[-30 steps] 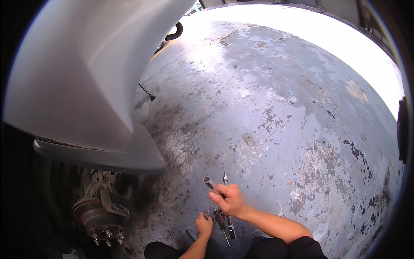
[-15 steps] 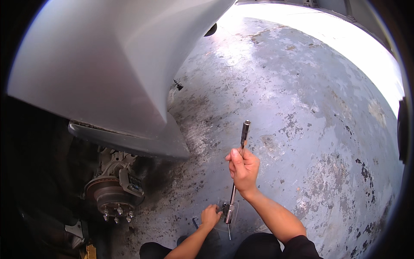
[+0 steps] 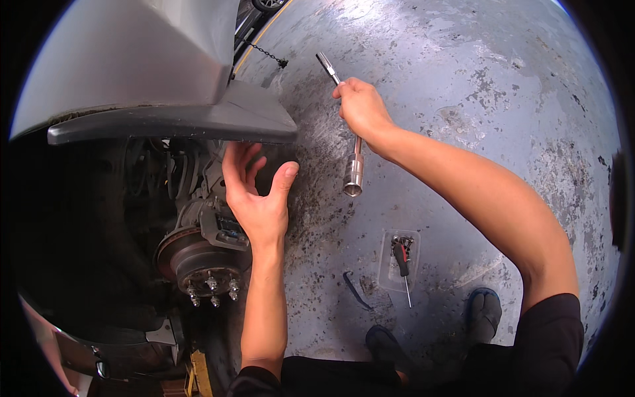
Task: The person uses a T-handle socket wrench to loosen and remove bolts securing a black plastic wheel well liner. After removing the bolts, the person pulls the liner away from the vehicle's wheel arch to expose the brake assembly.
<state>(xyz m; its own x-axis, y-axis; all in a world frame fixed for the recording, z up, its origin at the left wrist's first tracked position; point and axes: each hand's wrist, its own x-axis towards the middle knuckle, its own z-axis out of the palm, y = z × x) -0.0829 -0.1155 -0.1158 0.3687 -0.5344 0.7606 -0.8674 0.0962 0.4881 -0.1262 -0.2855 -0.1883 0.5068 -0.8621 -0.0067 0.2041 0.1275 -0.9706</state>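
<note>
My right hand (image 3: 364, 112) is closed around the shaft of a metal socket wrench (image 3: 354, 173), held out over the floor. One wrench end points away to the upper left; the wide, hollow socket hangs below my fist. My left hand (image 3: 258, 192) is raised under the dark lower trim (image 3: 178, 123) of the silver car body (image 3: 139, 66). Its fingers curve upward close to the trim's edge, the thumb stands apart, and nothing shows in it. I cannot tell whether the fingertips touch the trim. Behind that hand are the brake caliper (image 3: 221, 228) and the brake disc (image 3: 182, 255) with its wheel studs.
On the floor a clear plastic tray (image 3: 386, 268) holds small dark metal parts and a red-and-black screwdriver (image 3: 401, 259). Beside it lies a thin dark curved strip (image 3: 356, 291). A yellow support (image 3: 200, 374) stands below the hub. A black chain (image 3: 264, 53) is beyond the car body.
My left hand has risen from beside the tray on the floor to the car's trim. My right hand has carried the socket wrench up and away from the tray. The view has shifted toward the wheel area.
</note>
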